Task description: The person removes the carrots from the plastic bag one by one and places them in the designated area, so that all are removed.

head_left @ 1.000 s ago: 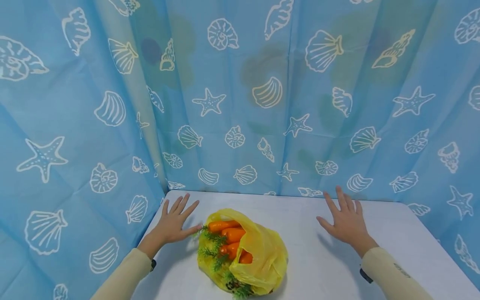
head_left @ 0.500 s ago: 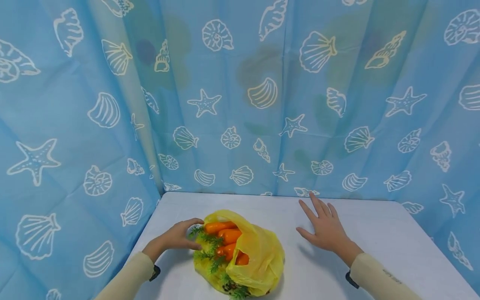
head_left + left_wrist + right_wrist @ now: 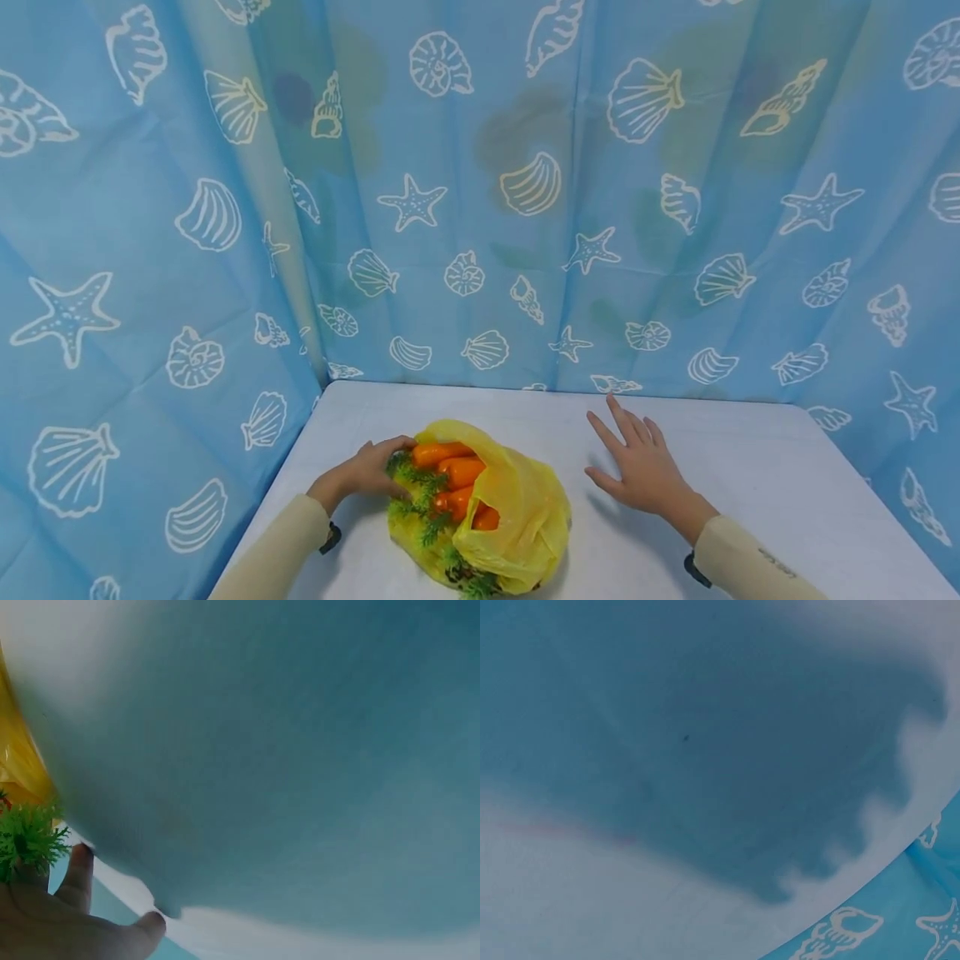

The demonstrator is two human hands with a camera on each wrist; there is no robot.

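Note:
A crumpled yellow plastic bag (image 3: 525, 517) lies on the table with its mouth facing left. Several orange carrots (image 3: 461, 472) with feathery green tops show in the opening. My left hand (image 3: 371, 468) is at the left side of the bag, thumb and forefinger on either side of the upper green tops (image 3: 412, 477). In the left wrist view, spread fingers of the left hand (image 3: 67, 926) reach past a green top (image 3: 30, 832). To the right of the bag, my right hand (image 3: 647, 468) hovers over the table, fingers spread and touching nothing. Only its shadow shows in the right wrist view.
A white-covered table (image 3: 780, 467) carries the bag. Blue curtains (image 3: 480, 208) printed with white shells and starfish hang behind the table and along both sides. Dark wristbands sit at both cuffs of the light sleeves (image 3: 750, 554).
My left hand has turned and moved right, from beside the bag onto the carrots' green tops. My right hand has shifted left toward the bag, still with spread fingers. The bag stays put.

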